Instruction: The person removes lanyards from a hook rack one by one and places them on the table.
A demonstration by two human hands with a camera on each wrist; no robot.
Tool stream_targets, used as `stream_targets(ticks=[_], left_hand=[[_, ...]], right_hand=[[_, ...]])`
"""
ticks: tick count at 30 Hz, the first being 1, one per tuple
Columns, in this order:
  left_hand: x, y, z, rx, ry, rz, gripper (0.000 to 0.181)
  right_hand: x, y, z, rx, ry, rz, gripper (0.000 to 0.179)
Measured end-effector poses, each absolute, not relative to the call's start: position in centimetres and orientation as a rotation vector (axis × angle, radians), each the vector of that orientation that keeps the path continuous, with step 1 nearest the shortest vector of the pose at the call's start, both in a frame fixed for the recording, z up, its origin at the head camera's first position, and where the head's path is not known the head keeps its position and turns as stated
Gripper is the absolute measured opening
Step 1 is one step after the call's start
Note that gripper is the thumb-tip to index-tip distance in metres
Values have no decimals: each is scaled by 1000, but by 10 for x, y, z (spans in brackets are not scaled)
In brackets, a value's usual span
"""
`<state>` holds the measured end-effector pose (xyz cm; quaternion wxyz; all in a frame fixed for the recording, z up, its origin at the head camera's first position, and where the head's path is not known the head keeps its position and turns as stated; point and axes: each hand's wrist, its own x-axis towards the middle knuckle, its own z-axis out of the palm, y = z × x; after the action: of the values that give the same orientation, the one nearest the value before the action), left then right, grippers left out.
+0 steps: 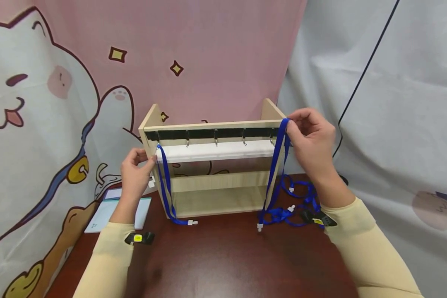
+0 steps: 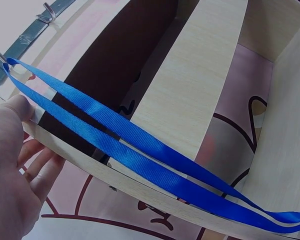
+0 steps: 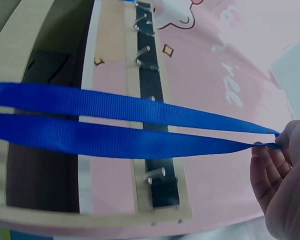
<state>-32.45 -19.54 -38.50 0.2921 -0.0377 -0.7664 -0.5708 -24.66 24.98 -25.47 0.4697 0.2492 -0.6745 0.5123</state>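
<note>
A wooden shelf rack [image 1: 223, 181] stands upright, with several metal hooks [image 3: 157, 174] along a black strip [image 1: 201, 134] under its top edge. One blue lanyard [image 1: 166, 178] hangs from the leftmost hook, its white clip lying on the table. My left hand [image 1: 135, 171] grips the rack's left side panel, thumb at the front edge and fingers on the outer face. Near the top right corner, my right hand [image 1: 314, 140] pinches the upper loop of a second blue lanyard [image 3: 115, 107]. That lanyard drops in front of the rightmost hook, its clip near the table.
More blue lanyards [image 1: 279, 214] with white clips lie tangled on the dark red table [image 1: 216, 256], right of the rack. A pale notebook or folder [image 1: 143, 209] lies at its left. Behind the rack hangs a pink printed curtain [image 1: 216, 74].
</note>
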Motion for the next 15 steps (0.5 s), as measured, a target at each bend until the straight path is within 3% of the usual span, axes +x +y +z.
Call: stream_targets(ticks=[15], left_hand=[[-324,-195,-385,-90,-2056,-1522,27]], right_hand=[[-244,298,-258,488,-1695,1185,11]])
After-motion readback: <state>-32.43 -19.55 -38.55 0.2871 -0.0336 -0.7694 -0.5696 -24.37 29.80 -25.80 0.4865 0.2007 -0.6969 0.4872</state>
